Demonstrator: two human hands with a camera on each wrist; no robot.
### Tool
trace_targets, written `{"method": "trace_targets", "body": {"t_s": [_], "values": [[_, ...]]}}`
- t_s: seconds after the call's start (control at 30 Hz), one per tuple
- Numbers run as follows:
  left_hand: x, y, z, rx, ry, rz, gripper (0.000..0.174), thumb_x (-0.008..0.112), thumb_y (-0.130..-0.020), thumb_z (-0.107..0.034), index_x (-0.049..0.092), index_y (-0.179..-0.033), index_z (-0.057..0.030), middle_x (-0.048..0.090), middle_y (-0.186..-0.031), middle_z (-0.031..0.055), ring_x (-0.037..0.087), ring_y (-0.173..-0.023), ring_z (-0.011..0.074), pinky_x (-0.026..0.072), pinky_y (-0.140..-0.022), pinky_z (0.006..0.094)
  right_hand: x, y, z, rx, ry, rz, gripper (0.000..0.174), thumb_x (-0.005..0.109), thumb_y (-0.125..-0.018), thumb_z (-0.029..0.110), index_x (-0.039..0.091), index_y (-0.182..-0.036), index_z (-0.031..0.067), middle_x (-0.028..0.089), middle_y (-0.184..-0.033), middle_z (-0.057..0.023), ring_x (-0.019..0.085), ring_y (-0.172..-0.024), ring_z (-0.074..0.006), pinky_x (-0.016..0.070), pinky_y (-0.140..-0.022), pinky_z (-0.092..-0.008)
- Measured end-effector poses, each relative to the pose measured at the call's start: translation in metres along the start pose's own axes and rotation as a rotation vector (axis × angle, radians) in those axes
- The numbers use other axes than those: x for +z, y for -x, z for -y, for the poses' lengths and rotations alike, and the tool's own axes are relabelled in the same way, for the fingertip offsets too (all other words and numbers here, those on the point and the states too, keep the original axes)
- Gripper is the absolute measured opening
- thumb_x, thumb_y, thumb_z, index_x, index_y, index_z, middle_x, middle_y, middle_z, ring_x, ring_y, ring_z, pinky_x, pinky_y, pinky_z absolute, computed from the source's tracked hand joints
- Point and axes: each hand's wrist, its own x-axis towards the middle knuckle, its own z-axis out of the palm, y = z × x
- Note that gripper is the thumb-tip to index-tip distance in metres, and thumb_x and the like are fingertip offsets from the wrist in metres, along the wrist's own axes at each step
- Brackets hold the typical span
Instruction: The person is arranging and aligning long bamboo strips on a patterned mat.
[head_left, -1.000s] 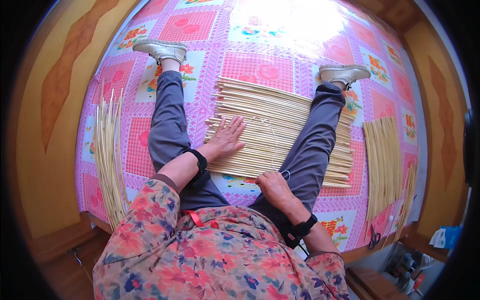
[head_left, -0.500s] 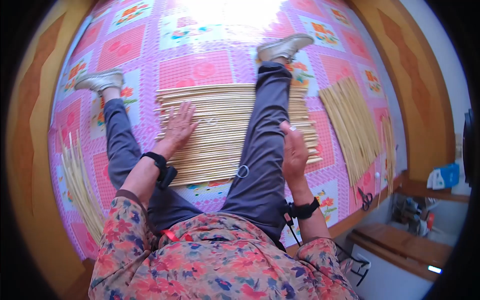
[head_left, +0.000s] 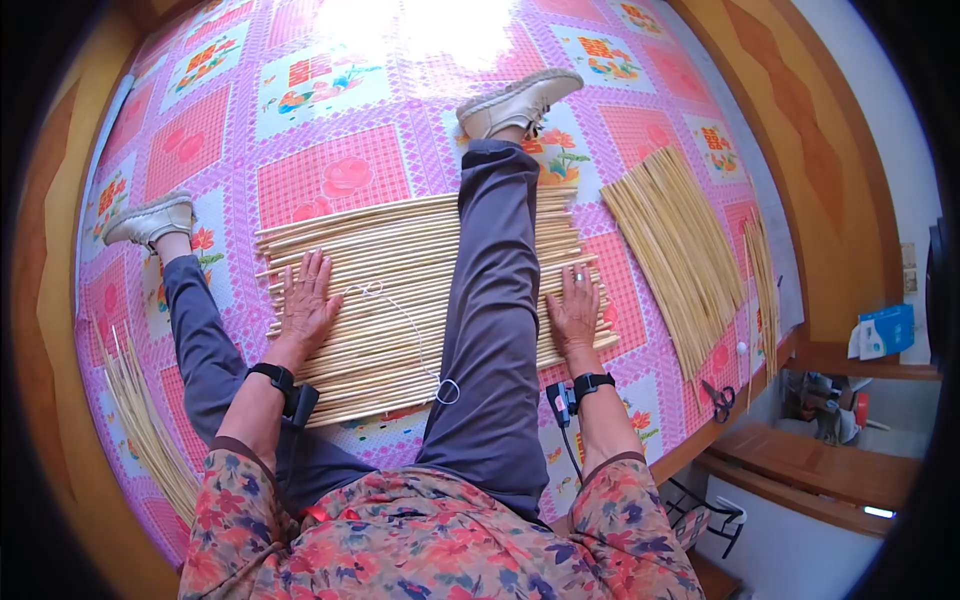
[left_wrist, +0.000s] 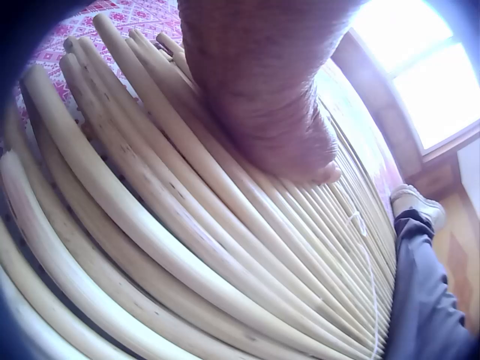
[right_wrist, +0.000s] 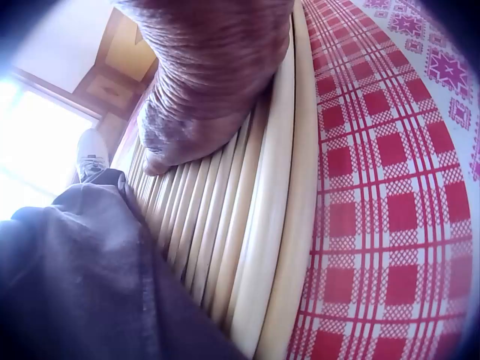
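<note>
A row of pale, straight plant stalks [head_left: 400,250] lies side by side under the person's right leg [head_left: 490,290]. My left hand [head_left: 308,310] rests flat on the left part of the row, fingers straight and pointing away. On the right ends, past the leg, lies my right hand [head_left: 575,308] with its fingers extended and a ring on one. A thin white string [head_left: 412,325] crosses the stalks from a small knot to a loop over the thigh. In the left wrist view, the stalks [left_wrist: 172,217] near the camera show small gaps between them.
More stalks lie in a flat bundle [head_left: 680,250] at the right and a looser one [head_left: 145,420] at the left. Scissors [head_left: 719,401] sit near the bed's front edge. A patterned pink sheet [head_left: 330,175] covers the surface, with wooden boards [head_left: 790,130] at the sides.
The right hand has left the near edge of the stalks by the thigh, crossed over the leg and come down on their right ends. The left hand stays on the stalks; the view has shifted right.
</note>
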Motion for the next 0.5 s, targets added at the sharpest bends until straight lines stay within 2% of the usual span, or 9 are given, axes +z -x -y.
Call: {"method": "trace_targets", "body": {"t_s": [0.23,0.3,0.33,0.4,0.5], "values": [[0.003,0.004,0.008,-0.043,0.020,0.042,0.064,0.047,-0.081,-0.033,0.023,-0.133,-0.0040,0.016,-0.141,0.0125,0.009,-0.132,0.0237,0.0016,-0.106,0.0440,0.002,-0.001,0.002,-0.017,0.019,0.007,0.061,0.043,-0.083,0.039,0.027,-0.132,0.0068,0.023,-0.138,-0.0134,0.014,-0.130,-0.0274,0.0089,-0.105,-0.0419],[0.001,0.002,0.006,-0.045,0.079,0.085,0.063,0.047,-0.082,-0.034,0.024,-0.133,-0.0042,0.016,-0.141,0.0130,0.010,-0.132,0.0242,0.0036,-0.106,0.0452,0.000,-0.003,-0.004,0.013,0.021,0.050,0.059,0.049,-0.081,0.032,0.030,-0.130,0.0047,0.027,-0.136,-0.0139,0.019,-0.127,-0.0295,0.0133,-0.104,-0.0432],[0.010,-0.001,0.015,-0.018,0.141,0.059,0.062,0.047,-0.082,-0.034,0.025,-0.132,-0.0039,0.017,-0.140,0.0133,0.012,-0.131,0.0248,0.0054,-0.105,0.0460,0.003,-0.010,-0.007,0.032,-0.005,0.084,0.058,0.051,-0.081,0.030,0.031,-0.129,0.0043,0.029,-0.135,-0.0138,0.021,-0.127,-0.0300,0.0150,-0.103,-0.0435],[0.002,0.004,0.023,0.013,0.175,-0.024,0.058,0.048,-0.083,-0.029,0.028,-0.131,-0.0042,0.019,-0.139,0.0142,0.016,-0.130,0.0267,0.0096,-0.105,0.0464,0.006,-0.014,-0.013,-0.113,-0.040,-0.163,0.054,0.051,-0.081,0.025,0.033,-0.128,0.0042,0.032,-0.132,-0.0137,0.026,-0.124,-0.0310,0.0185,-0.102,-0.0433],[-0.015,0.012,0.031,0.006,0.114,-0.185,0.053,0.049,-0.082,-0.024,0.031,-0.129,-0.0047,0.020,-0.139,0.0146,0.017,-0.129,0.0282,0.0117,-0.104,0.0457,0.001,-0.047,0.000,-0.153,0.019,-0.160,0.050,0.049,-0.083,0.022,0.033,-0.128,0.0045,0.033,-0.132,-0.0143,0.027,-0.124,-0.0317,0.0197,-0.101,-0.0424]]}}
